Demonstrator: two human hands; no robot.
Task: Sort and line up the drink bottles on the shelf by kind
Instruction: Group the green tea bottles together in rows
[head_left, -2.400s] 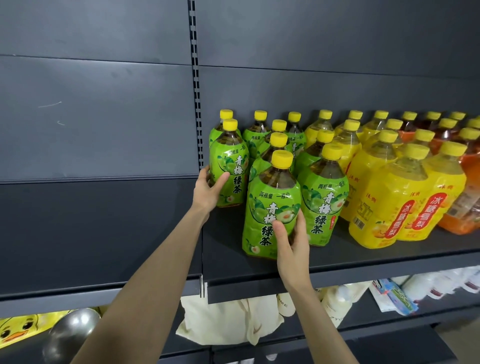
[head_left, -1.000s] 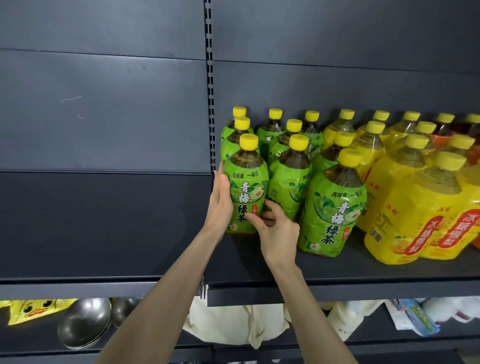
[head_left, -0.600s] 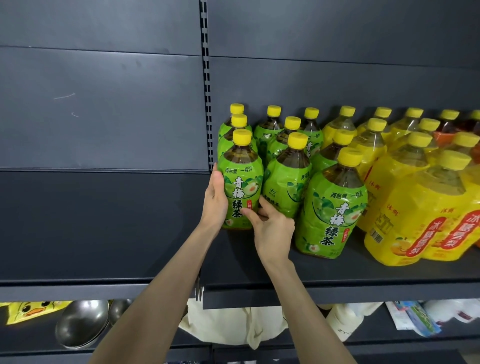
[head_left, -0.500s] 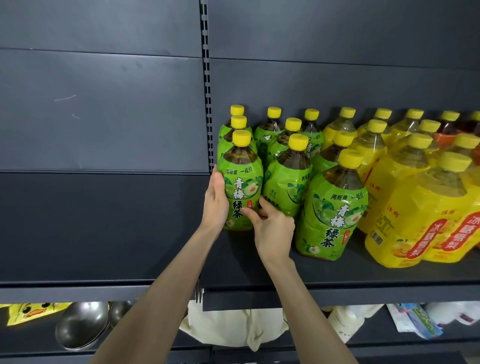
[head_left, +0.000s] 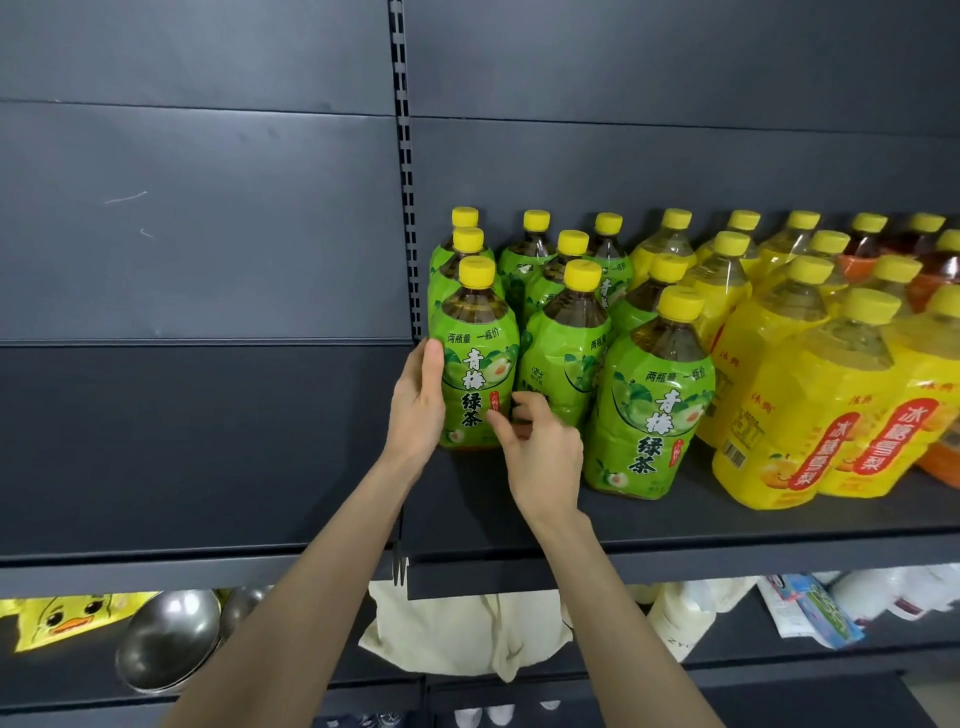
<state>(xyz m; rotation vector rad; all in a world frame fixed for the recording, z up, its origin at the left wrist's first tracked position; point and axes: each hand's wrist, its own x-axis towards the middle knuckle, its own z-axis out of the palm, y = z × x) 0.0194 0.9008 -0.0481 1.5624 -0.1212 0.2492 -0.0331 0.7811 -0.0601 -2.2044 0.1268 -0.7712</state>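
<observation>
low on the far left, on the shelf below, a yellow duck-faced pack (head_left: 67, 616) lay beside two steel bowls (head_left: 169, 644). above them we reached both arms up to the dark shelf (head_left: 727, 525). our left hand (head_left: 418, 410) was open, its straight fingers pressed upright against the left side of the front green tea bottle (head_left: 480, 364). that bottle stood upright at the shelf's left end, just beside the slotted upright (head_left: 410, 260), at the front of a single file of three. our right hand (head_left: 540, 457) gripped the same bottle low down, thumb on the front of the label and fingers curled round its right side. right of it stood the other green tea bottles (head_left: 652, 415), upright in two more files, the nearest one set further forward than the bottle we held. next came the yellow bottles (head_left: 779, 415), packed close in rows, and at the far right edge the orange bottles (head_left: 930, 280), partly cut off by the frame. a pale cloth bag (head_left: 467, 634) hung below the shelf between our forearms.
</observation>
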